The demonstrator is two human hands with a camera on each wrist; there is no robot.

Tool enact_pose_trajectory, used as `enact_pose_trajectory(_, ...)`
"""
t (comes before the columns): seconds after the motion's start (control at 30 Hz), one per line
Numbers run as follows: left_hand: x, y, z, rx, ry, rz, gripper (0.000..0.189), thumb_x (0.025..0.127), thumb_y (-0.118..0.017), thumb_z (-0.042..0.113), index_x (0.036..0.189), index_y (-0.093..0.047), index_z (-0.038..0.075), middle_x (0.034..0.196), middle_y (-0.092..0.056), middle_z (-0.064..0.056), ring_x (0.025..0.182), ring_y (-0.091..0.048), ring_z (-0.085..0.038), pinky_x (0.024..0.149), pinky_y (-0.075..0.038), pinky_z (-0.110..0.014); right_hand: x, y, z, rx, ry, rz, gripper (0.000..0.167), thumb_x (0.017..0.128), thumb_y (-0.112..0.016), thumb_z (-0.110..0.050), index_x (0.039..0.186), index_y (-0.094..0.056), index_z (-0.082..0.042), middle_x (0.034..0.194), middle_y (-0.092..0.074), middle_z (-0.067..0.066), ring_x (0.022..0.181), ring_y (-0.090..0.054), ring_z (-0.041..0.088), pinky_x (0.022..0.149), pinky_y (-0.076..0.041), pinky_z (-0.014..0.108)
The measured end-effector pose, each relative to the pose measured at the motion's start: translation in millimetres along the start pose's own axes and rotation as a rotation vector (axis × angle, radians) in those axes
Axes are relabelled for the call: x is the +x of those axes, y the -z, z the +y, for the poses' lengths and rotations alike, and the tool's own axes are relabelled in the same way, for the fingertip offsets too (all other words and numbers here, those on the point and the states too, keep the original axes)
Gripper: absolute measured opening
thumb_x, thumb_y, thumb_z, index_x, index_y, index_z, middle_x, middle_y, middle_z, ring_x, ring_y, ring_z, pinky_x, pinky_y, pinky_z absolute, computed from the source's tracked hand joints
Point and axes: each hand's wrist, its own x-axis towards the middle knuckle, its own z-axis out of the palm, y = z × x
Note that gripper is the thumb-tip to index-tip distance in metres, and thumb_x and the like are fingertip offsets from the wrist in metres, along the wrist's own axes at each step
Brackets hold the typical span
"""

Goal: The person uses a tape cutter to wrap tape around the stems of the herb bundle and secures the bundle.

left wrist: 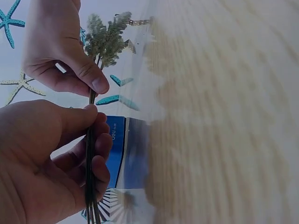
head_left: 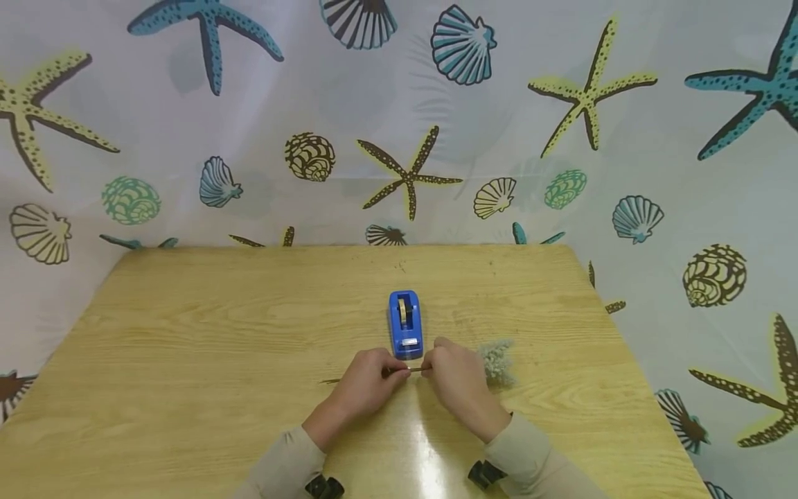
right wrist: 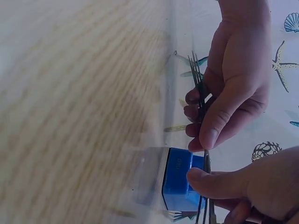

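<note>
A thin bunch of dried flowers lies across both hands in the head view, its pale fluffy heads (head_left: 497,362) out to the right. Its dark stems (left wrist: 90,158) run along the curled fingers of my left hand (head_left: 366,382), whose thumb pinches them. Close beside it, my right hand (head_left: 457,380) pinches the same stems nearer the heads, thumb on top in the left wrist view. Loose stem ends (right wrist: 195,67) stick out past the left hand. Just beyond the fingertips stands a blue tape dispenser (head_left: 405,326) with a roll of tape in it.
The wooden table (head_left: 218,333) spreads out on both sides of the hands. Along its back and right edges hangs a white cloth (head_left: 262,138) printed with starfish and shells. A dark wrist device (head_left: 325,486) sits at the left sleeve, another (head_left: 485,475) at the right.
</note>
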Motion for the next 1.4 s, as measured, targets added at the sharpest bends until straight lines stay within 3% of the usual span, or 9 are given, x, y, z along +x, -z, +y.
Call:
enact_pose_trajectory(0.23, -1.4, -1.7, -1.6, 0.012, -0.044, 0.036, 0.009, 0.090, -0.074, 0.011, 0.092, -0.081, 0.006, 0.080, -0.066, 0.000, 0.068, -0.051, -0.007, 0.060, -0.044, -0.021, 0.8, -1.6, -2.3, 0.004, -0.002, -0.045, 0.005, 0.080, -0.083, -0.018, 0.080, -0.079, -0.016, 0.076, -0.061, -0.004, 0.065, -0.060, 0.012, 0.056, -0.050, 0.029)
enact_pose_trajectory(0.47, 1.2, 1.2, -1.5, -0.016, -0.036, 0.075, 0.007, 0.088, -0.076, 0.009, 0.091, -0.081, 0.007, 0.078, -0.066, 0.000, 0.067, -0.052, -0.007, 0.059, -0.045, -0.020, 3.8, 3.7, -4.2, -0.020, -0.025, -0.150, 0.010, 0.092, -0.072, -0.019, 0.095, -0.081, -0.017, 0.078, -0.064, 0.000, 0.067, -0.060, 0.015, 0.053, -0.048, 0.030)
enact_pose_trajectory(0.97, 3.2, -2.1, 0.2, -0.032, 0.022, 0.112, 0.005, 0.085, -0.079, 0.012, 0.084, -0.080, 0.007, 0.078, -0.067, 0.003, 0.071, -0.057, -0.005, 0.065, -0.049, -0.021, 5.5, -2.2, 0.2, -0.034, -0.034, -0.061, 0.003, 0.080, -0.083, -0.019, 0.082, -0.080, -0.020, 0.078, -0.072, -0.004, 0.068, -0.067, 0.017, 0.054, -0.051, 0.030)
enact_pose_trajectory(1.23, 6.7, -3.5, -1.3, -0.041, 0.034, 0.074, 0.005, 0.085, -0.080, 0.013, 0.081, -0.076, 0.011, 0.081, -0.070, 0.002, 0.073, -0.060, -0.006, 0.067, -0.051, -0.022, 6.2, -2.6, 1.6, -0.048, -0.065, -0.041, 0.007, 0.079, -0.084, -0.022, 0.075, -0.078, -0.023, 0.076, -0.074, -0.007, 0.064, -0.067, 0.015, 0.050, -0.048, 0.030)
enact_pose_trajectory(1.4, 8.2, -1.4, -4.1, -0.042, 0.027, 0.026, 0.010, 0.091, -0.074, 0.020, 0.086, -0.075, 0.011, 0.082, -0.069, 0.002, 0.073, -0.058, -0.006, 0.067, -0.050, -0.022, 9.6, -4.7, 2.5, -0.057, -0.047, -0.010, 0.007, 0.078, -0.085, -0.022, 0.075, -0.079, -0.023, 0.074, -0.073, -0.008, 0.062, -0.065, 0.012, 0.049, -0.047, 0.028)
